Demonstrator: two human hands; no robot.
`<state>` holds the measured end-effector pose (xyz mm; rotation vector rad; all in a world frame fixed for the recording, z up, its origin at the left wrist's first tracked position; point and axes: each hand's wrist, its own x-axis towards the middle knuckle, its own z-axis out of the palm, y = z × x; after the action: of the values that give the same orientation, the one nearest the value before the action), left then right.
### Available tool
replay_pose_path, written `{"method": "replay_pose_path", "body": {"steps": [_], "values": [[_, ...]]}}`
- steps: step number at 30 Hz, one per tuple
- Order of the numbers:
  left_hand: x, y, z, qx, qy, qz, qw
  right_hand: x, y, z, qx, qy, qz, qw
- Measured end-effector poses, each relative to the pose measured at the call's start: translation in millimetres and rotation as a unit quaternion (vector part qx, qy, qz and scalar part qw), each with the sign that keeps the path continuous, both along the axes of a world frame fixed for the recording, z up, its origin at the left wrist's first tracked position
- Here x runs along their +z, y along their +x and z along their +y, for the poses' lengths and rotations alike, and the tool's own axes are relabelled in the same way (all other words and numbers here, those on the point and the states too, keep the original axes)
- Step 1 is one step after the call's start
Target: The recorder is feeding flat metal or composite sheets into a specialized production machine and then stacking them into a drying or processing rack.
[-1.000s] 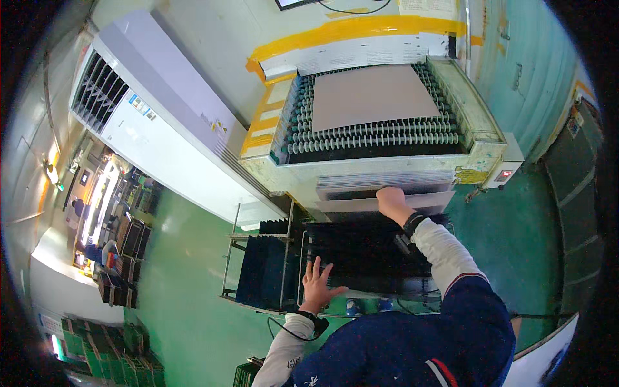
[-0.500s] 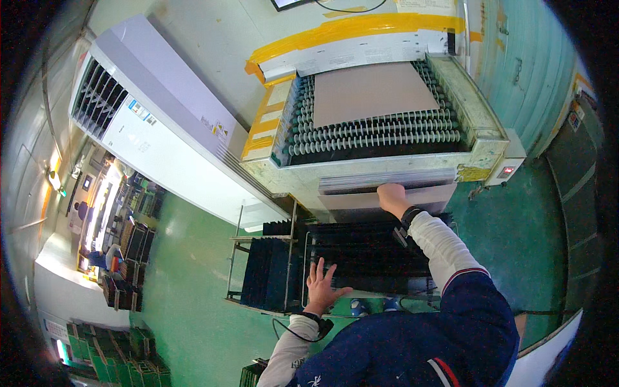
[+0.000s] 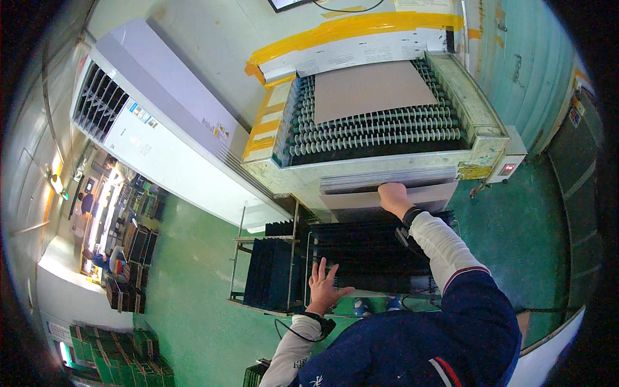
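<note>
While left hand (image 3: 324, 282) fingers spread over the black rack (image 3: 361, 258), right hand (image 3: 393, 195) grips a brown panel (image 3: 412, 193)

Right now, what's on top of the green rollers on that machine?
A flat brown board lies on the green rollers, covering those beneath it. Below, the right hand touches another board at the outlet.

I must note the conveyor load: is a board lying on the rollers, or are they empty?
Loaded: one flat brown board lies on the rollers, covering their far part.
</note>
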<state>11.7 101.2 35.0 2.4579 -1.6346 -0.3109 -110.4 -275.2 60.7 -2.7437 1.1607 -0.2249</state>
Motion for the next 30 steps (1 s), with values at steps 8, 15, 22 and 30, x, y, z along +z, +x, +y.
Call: {"method": "replay_pose_path", "body": {"steps": [8,15,22,30], "values": [[-3,0,0,0.0,-0.005,-0.006,1.0,9,1,0,-0.008,0.037,0.036,0.999],[-2,-1,-1,-0.001,-0.011,-0.001,1.0,0,-1,-4,0.003,0.006,0.022,1.0],[-3,0,0,-0.006,-0.026,-0.006,1.0,0,0,-3,-0.009,0.021,0.01,1.0],[0,-1,0,-0.005,-0.012,-0.007,1.0,2,0,-2,-0.008,0.012,0.004,1.0]]}}
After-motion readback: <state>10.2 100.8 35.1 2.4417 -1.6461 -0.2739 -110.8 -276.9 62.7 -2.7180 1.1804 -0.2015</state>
